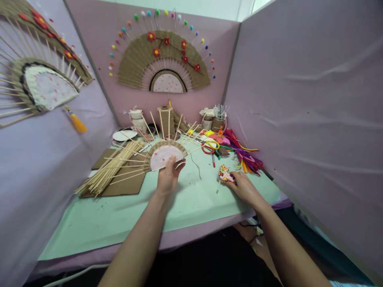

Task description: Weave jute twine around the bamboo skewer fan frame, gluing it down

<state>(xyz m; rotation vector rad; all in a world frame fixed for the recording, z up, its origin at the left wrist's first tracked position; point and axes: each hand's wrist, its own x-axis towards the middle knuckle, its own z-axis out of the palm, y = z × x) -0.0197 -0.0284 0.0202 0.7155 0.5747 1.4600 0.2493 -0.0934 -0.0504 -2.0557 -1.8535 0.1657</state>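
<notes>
Fan frame [167, 157] with thin sticks radiating from its woven half-ring is, in the head view, held upright over the green-topped desk [191, 205], the left hand's [168, 177] grip pinching its lower edge, thumb in front. To the right, the right hand's [245, 187] grip closes around a speckled multicoloured piece [225, 173], its exact kind unclear. Loose sticks [115, 167] lie on cardboard [131, 187] at left; red-handled scissors [207, 149] lie beyond the speckled piece.

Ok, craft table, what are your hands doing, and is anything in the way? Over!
Left hand holding stick-ribbed fan. Right hand gripping speckled thing. Fan's left side overlaps stick bundle in view; contact unclear.
</notes>
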